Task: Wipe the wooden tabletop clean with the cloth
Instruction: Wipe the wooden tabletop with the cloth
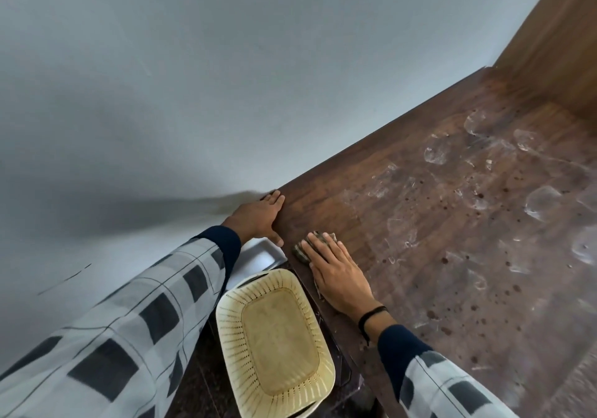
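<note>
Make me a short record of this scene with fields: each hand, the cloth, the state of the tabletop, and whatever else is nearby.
left hand: fingers straight, resting on the end edge of the tabletop
right hand: flat, pressing down on the cloth
cloth: dark, bunched, under the right fingers near the table's end
tabletop: dark wood, with white smudges and dark spots to the right of the cloth
basket: cream, slotted, beside the table's end, between the arms
tray: white, partly hidden behind the basket
</note>
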Tool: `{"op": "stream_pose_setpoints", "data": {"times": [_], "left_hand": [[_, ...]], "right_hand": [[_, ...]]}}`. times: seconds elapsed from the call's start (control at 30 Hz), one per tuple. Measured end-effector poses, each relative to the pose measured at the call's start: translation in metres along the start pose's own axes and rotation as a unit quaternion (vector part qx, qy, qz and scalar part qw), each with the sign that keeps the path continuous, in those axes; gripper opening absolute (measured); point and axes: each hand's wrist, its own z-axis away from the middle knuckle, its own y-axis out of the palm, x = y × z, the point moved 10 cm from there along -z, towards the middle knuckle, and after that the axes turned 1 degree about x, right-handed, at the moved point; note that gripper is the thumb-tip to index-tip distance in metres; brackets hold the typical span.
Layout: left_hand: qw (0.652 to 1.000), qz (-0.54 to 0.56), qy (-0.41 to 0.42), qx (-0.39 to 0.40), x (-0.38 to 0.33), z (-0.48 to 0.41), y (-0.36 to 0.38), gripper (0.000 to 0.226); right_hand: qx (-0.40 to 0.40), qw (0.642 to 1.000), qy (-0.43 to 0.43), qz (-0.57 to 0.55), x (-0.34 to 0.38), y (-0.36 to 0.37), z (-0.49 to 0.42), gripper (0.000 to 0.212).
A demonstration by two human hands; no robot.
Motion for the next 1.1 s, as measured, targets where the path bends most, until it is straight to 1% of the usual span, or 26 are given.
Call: {"op": "stream_pose_setpoints", "data": {"times": [0.03,0.07,0.17,0.2,0.23,0.3,0.37,0.4,0.47,0.53,0.57,0.67,0.73,0.8,0.87,0.9,0.97,1.03,1.07,1.1], "left_hand": [[1.0,0.001,0.002,-0.003,0.0,0.0,0.0,0.128],[1.0,0.002,0.007,-0.005,0.001,-0.001,-0.001,0.128],[0.999,0.008,0.032,0.008,0.001,-0.001,0.003,0.127],[0.999,0.007,0.043,0.013,0.001,-0.001,0.005,0.127],[0.998,0.002,0.054,0.016,0.0,-0.002,0.006,0.126],[0.997,-0.009,0.071,0.022,-0.001,-0.005,0.007,0.125],[0.996,-0.017,0.079,0.032,-0.002,-0.009,0.011,0.123],[0.996,-0.018,0.082,0.039,-0.002,-0.01,0.014,0.122],[0.995,-0.017,0.088,0.051,-0.003,-0.012,0.017,0.119],[0.994,-0.016,0.088,0.058,-0.002,-0.013,0.016,0.118],[0.994,-0.015,0.086,0.061,-0.002,-0.014,0.016,0.118],[0.995,-0.013,0.081,0.064,0.0,-0.015,0.016,0.119],[0.994,-0.009,0.084,0.067,0.0,-0.016,0.019,0.119],[0.994,-0.013,0.08,0.068,0.004,-0.016,0.021,0.12],[0.994,-0.014,0.081,0.077,0.004,-0.016,0.023,0.119],[0.993,-0.016,0.083,0.078,0.003,-0.016,0.024,0.119],[0.992,-0.023,0.081,0.089,0.001,-0.016,0.027,0.117],[0.992,-0.025,0.077,0.099,0.002,-0.017,0.029,0.117],[0.992,-0.027,0.078,0.1,0.001,-0.017,0.03,0.117],[0.991,-0.029,0.08,0.103,0.001,-0.018,0.03,0.117]], "right_hand": [[-0.003,1.0,0.0,0.01,-0.005,-0.002,0.0,0.051],[-0.01,1.0,0.02,0.007,-0.013,-0.003,-0.005,0.051],[-0.035,0.987,0.155,-0.032,-0.022,-0.004,-0.022,0.052],[-0.037,0.983,0.173,-0.042,-0.013,-0.001,-0.024,0.052],[-0.034,0.985,0.165,-0.046,-0.002,0.003,-0.026,0.053],[-0.017,0.993,0.106,-0.042,0.014,0.008,-0.023,0.053],[-0.014,0.997,0.073,-0.035,0.009,0.005,-0.022,0.052],[-0.019,0.996,0.08,-0.038,0.001,0.001,-0.026,0.052],[-0.028,0.991,0.123,-0.044,-0.012,-0.003,-0.042,0.052],[-0.025,0.989,0.139,-0.046,-0.007,-0.002,-0.054,0.052],[-0.017,0.991,0.125,-0.048,-0.001,0.001,-0.055,0.053],[0.004,0.999,0.044,-0.025,0.006,0.001,-0.041,0.052],[0.004,0.999,0.035,-0.001,-0.006,-0.002,-0.037,0.052],[-0.016,0.996,0.084,0.0,-0.016,-0.007,-0.046,0.052],[-0.026,0.99,0.135,-0.023,-0.012,-0.005,-0.049,0.052],[-0.031,0.99,0.131,-0.029,-0.004,-0.003,-0.045,0.052],[-0.025,0.997,0.07,-0.02,0.015,0.003,-0.026,0.052],[-0.012,1.0,0.019,0.0,0.014,0.001,-0.005,0.051],[-0.015,1.0,0.024,0.003,0.004,-0.002,-0.001,0.05],[-0.022,0.998,0.055,-0.005,-0.009,-0.005,-0.003,0.051]]}}
